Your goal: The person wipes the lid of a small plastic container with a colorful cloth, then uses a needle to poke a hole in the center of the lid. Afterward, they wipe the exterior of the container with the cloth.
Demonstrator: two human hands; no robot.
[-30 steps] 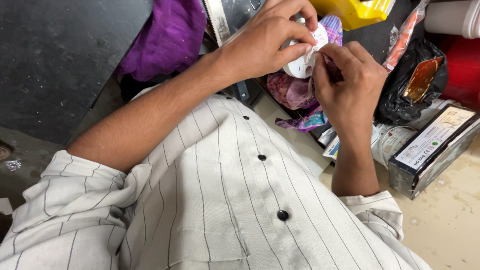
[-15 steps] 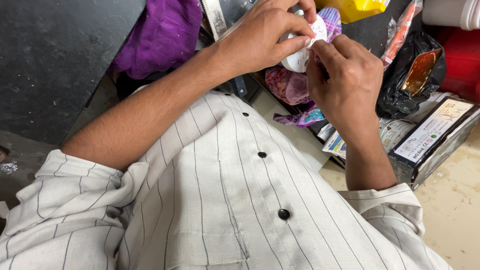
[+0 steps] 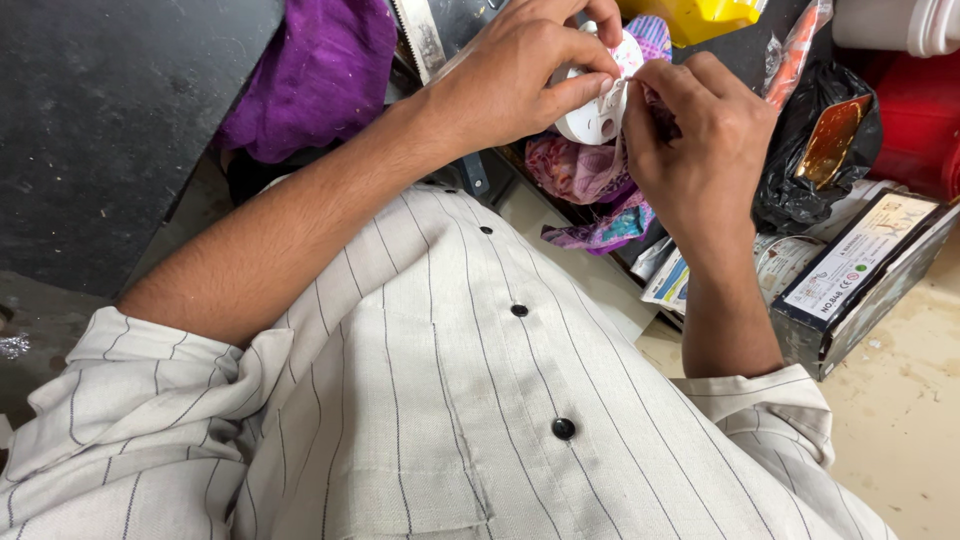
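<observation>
Up near the top of the view, above the striped shirt [image 3: 430, 400], the left hand [image 3: 510, 80] has its grip wrapped around a small white round thing with holes [image 3: 592, 115], thumb across its front. Right hand [image 3: 700, 150] sits just beside it, fingertips pinched narrow on a thin white strip at its edge. Purple patterned cloth [image 3: 590, 190] hangs right underneath, and a dark box [image 3: 860, 270] lies by the right forearm.

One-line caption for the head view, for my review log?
Left hand grips a small white round piece while the right hand pinches at its edge, above patterned fabric scraps.
</observation>
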